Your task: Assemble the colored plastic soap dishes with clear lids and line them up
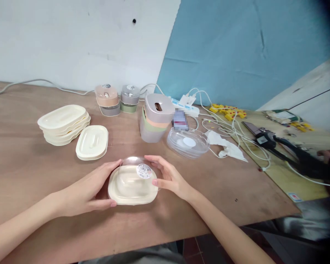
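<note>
A clear plastic cover (134, 161) with a round printed sticker lies over a cream plastic lid (132, 199), slightly offset toward the back. My left hand (95, 189) is closed around the left side, its thumb at the cream lid's front corner and its fingers at the back edge. Around the right side, my right hand (172, 178) grips the cover, thumb near the sticker. Behind my left hand rests a single cream lid (92, 143), beside a stack of cream lids (63, 119).
Stacked boxes (154, 135) in grey, green and orange stand mid-table, with clear covers (188, 145) to their right. Two smaller box stacks (107, 101) are near the wall. Cables, a power strip (191, 110) and crumpled tissue (225, 145) lie right; another person's hand (328, 154) shows at far right.
</note>
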A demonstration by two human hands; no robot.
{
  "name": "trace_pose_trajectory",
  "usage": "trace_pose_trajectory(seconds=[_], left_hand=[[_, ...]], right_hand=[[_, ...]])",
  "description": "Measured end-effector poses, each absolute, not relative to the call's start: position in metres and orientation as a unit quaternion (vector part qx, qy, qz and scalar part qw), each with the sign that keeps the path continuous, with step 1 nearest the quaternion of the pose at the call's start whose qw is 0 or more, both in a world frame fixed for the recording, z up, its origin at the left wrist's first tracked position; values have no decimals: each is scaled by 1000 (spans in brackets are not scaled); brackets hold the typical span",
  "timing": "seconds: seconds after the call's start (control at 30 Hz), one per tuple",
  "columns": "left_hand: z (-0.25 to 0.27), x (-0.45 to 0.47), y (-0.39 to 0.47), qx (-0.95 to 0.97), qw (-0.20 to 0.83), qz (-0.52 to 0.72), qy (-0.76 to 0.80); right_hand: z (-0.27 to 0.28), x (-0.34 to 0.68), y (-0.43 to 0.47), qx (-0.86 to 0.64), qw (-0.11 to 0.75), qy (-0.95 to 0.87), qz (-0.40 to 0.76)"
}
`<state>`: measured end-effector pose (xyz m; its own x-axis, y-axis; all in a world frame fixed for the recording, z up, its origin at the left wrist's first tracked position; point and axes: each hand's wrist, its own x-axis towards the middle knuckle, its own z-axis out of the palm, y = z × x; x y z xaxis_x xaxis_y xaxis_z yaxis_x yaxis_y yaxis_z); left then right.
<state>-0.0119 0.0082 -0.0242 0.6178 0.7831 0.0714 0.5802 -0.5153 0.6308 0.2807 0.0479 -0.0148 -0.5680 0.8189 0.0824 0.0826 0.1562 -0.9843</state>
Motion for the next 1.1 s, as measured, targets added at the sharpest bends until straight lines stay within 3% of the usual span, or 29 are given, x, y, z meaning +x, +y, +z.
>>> trace_pose_trajectory(seconds=[0.3, 0.53, 0.87, 1.1], left_hand=[[-14, -13, 8, 862, 304, 140, 380], [-14, -12, 7, 888, 216, 123, 387], [-18, -14, 4, 888, 173, 103, 413], [-18, -16, 4, 895, 144, 98, 411]], right_hand=[[-10, 276, 38, -289, 195, -846, 403], [-14, 274, 36, -277, 158, -901, 293], [-21, 271, 32, -220, 247, -924, 193], [-22, 269, 33, -219, 232, -928, 191]])
